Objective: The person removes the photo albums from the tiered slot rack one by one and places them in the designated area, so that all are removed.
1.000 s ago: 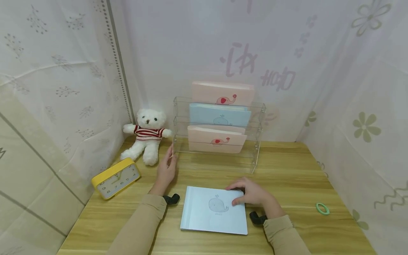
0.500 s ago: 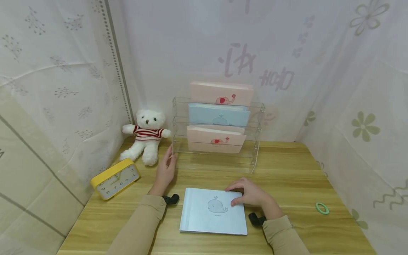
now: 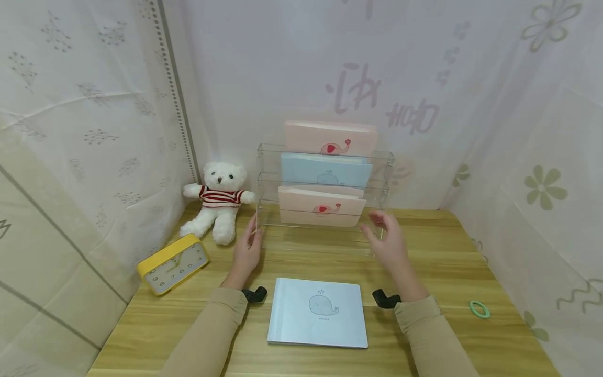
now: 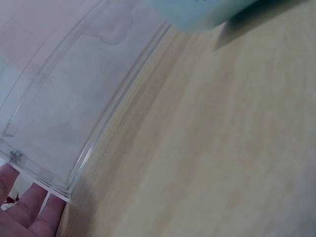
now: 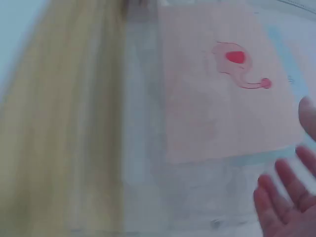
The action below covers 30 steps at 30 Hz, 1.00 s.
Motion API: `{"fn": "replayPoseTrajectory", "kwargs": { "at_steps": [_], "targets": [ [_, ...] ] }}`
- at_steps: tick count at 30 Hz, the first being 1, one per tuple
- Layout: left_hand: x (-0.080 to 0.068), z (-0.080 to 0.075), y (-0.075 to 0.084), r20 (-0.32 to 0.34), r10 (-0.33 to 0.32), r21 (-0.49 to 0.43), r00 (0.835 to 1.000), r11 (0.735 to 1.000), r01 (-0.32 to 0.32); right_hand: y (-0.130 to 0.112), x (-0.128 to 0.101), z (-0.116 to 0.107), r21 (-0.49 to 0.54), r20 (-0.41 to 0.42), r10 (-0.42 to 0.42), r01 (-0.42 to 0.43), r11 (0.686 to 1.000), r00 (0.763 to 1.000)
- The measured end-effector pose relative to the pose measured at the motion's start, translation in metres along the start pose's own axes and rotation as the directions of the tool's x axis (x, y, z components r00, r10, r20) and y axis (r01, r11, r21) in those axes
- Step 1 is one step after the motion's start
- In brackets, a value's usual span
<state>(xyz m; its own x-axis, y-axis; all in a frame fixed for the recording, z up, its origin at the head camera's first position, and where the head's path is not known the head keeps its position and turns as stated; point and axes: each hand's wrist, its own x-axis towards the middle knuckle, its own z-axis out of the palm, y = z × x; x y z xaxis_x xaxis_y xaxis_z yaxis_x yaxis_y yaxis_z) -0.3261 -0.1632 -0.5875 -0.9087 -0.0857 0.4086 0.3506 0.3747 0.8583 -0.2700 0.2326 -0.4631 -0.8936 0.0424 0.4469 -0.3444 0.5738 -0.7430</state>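
Observation:
A clear acrylic tiered rack [image 3: 379, 201] stands at the back of the wooden desk [image 3: 433, 251]. It holds a pink elephant book [image 3: 330, 137], a blue whale book [image 3: 325, 170] and a second pink book [image 3: 320, 207]. My left hand [image 3: 247, 248] rests with straight fingers against the rack's left front corner [image 4: 54, 190]. My right hand [image 3: 388, 241] hovers open near the rack's right front corner, fingers [image 5: 284, 197] spread beside the rack [image 5: 197, 197]. A light blue whale book [image 3: 317, 319] lies flat on the desk between my arms.
A white teddy bear [image 3: 219, 201] in a striped shirt sits at the back left. A yellow clock [image 3: 171, 262] lies left of my left hand. A green ring [image 3: 479, 309] lies at the right. Curtains [image 3: 527, 131] close in on three sides.
My right hand has lifted off the blue whale book and moved forward to the rack's right front corner. The book stays flat on the desk. The left hand has not moved.

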Motion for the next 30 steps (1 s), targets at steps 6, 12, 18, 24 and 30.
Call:
{"fn": "replayPoseTrajectory", "kwargs": {
  "at_steps": [6,12,18,24,30],
  "targets": [
    [0.003,-0.001,-0.003,0.003,-0.043,0.061,0.999,0.997,0.042,-0.019,0.044,-0.006,-0.048,0.097,0.049,-0.044,0.998,0.994],
    [-0.002,-0.001,0.015,0.005,-0.087,0.026,0.996,0.996,0.087,-0.031,0.064,-0.001,-0.048,0.202,0.115,-0.107,0.993,0.973],
    [-0.002,0.000,0.021,0.002,-0.071,0.030,0.997,0.997,0.071,-0.039,0.072,0.007,-0.136,0.216,0.136,-0.108,0.985,0.967],
    [0.003,0.004,-0.013,-0.012,-0.023,0.059,1.000,0.998,0.023,-0.042,0.079,0.010,-0.130,0.249,0.140,-0.110,0.985,0.958],
    [0.008,0.009,-0.043,0.000,-0.025,0.077,1.000,0.997,0.025,-0.041,0.087,0.016,-0.093,0.266,0.107,-0.085,0.992,0.958]
  ]
}}
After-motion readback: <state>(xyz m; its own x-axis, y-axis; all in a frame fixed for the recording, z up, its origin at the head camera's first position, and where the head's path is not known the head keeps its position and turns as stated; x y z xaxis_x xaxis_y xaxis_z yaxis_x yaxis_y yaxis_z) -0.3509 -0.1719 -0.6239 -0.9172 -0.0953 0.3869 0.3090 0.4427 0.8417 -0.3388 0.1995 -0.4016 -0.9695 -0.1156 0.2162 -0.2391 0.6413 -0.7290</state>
